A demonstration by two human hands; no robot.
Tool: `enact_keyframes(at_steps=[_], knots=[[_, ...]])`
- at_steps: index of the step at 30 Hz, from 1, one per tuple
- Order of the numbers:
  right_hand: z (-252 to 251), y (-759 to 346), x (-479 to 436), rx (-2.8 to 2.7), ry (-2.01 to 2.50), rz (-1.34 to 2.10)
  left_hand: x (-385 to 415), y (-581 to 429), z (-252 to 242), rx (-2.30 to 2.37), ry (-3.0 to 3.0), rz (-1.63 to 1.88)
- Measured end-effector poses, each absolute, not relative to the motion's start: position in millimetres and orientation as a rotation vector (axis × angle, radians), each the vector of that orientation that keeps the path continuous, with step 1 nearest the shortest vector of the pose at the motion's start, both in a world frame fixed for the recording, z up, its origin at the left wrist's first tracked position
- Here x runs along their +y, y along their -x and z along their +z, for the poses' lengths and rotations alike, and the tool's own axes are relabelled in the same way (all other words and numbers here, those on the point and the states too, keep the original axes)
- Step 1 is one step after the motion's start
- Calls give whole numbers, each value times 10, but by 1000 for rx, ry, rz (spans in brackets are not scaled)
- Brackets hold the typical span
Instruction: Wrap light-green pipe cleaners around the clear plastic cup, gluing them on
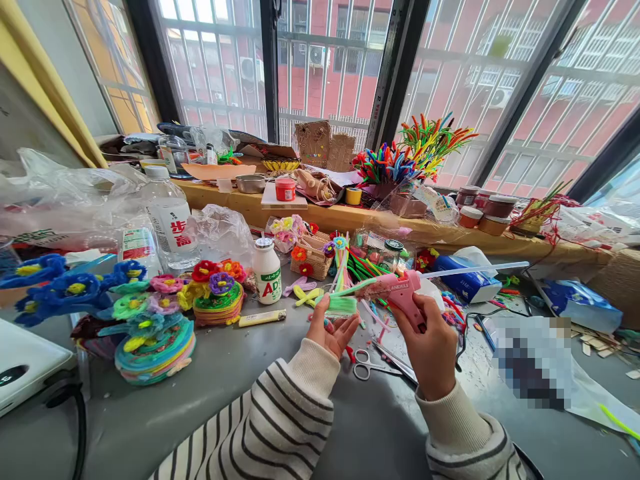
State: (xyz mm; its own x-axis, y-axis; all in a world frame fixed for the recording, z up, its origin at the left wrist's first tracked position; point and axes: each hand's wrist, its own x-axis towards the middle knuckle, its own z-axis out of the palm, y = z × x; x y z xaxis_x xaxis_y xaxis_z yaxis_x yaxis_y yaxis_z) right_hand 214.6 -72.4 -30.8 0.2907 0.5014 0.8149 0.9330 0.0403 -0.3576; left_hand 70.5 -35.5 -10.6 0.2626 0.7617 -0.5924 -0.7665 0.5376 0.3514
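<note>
In the head view my left hand [334, 333] grips a small piece wrapped in light green pipe cleaner [343, 306], between thumb and fingers. My right hand [425, 340] is closed around the handle of a pink hot glue gun [400, 291]. A translucent glue stick [480, 269] juts from its back. The gun's nozzle points left, just above the wrapped piece; whether the two touch I cannot tell. A loose strand of green pipe cleaner [356, 287] runs along by the nozzle. Below the hands lie silver scissors [369, 365].
Pipe-cleaner flower pots [155, 350] and a white bottle [267, 272] stand at left. A yellow lighter [263, 318] lies in front of the bottle. Behind, a wooden ledge [235, 205] carries jars and bundled pipe cleaners [390, 163]. Blue tissue packs [467, 277] sit at right.
</note>
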Motion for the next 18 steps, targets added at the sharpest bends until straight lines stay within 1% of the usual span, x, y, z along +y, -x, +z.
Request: enact_keyframes(at_steps=[10, 18], knots=[[-316, -2152, -737, -1331, 1623, -553, -372, -719, -92, 816, 27, 1048], [-361, -2157, -716, -1292, 1745, -415, -371, -708, -110, 795, -9, 1025]])
